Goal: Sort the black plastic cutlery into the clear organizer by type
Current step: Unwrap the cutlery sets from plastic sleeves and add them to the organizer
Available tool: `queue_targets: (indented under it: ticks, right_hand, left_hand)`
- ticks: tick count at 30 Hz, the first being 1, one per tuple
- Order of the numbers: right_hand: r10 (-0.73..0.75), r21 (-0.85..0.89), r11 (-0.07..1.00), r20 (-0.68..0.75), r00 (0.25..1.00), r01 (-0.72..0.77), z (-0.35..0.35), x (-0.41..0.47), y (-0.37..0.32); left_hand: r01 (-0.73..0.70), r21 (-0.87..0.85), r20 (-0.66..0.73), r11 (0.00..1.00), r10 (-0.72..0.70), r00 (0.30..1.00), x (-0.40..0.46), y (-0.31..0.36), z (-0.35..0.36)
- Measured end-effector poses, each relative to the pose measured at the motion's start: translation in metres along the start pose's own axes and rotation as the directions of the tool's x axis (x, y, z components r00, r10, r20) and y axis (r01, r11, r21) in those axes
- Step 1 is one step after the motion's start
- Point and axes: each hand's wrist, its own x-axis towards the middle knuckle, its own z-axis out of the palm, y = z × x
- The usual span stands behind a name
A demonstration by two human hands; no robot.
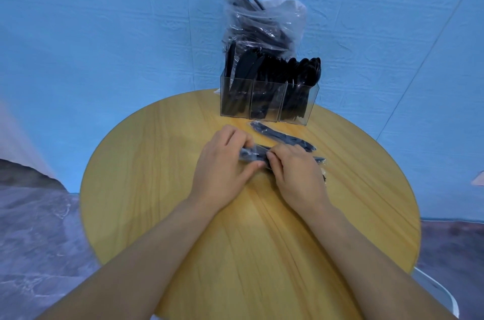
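Observation:
A clear organizer [264, 107] with three compartments stands at the far side of the round wooden table [157, 188]; black knives fill its left part, spoons its right. Both hands meet at the table's middle over a clear-wrapped packet of black cutlery [258, 156]. My left hand [222, 162] grips the packet's left end, thumb underneath. My right hand [296, 170] pinches the wrapper just right of it. A second wrapped packet [282, 137] lies on the table between my hands and the organizer.
Behind the organizer leans a clear plastic bag [256, 23] stuffed with more black cutlery. A blue sheet [104, 31] covers the backdrop. A white chair edge [440, 291] shows at the lower right beyond the table rim.

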Motion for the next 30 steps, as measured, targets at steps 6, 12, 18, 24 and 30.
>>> queue_targets:
  ticks: [6,12,18,24,30]
  right_hand:
    - [-0.017,-0.005,1.0,-0.034,0.999,0.017,0.0026,-0.0005,0.0028]
    - [-0.023,0.006,1.0,-0.039,0.999,0.023,0.0037,-0.0008,0.0033]
    - [-0.027,0.012,1.0,-0.031,0.999,0.027,0.0043,0.0007,0.001]
    - [-0.04,-0.042,0.998,-0.076,0.996,0.037,0.0064,-0.0004,0.0031]
    - [-0.044,-0.02,0.999,-0.075,0.996,0.042,0.0071,-0.0005,0.0036]
  left_hand:
    - [0.094,-0.151,0.003,0.984,-0.094,0.996,0.0009,-0.0044,0.0024]
    - [0.314,-0.346,0.066,0.884,-0.311,0.948,0.0005,-0.004,0.0008]
    - [0.445,-0.486,0.136,0.752,-0.438,0.888,0.004,-0.0082,-0.0001]
    - [0.384,-0.416,0.172,0.825,-0.343,0.923,0.0,-0.0034,0.0002]
    - [0.285,-0.28,0.072,0.917,-0.276,0.959,-0.0002,-0.0053,0.0022]
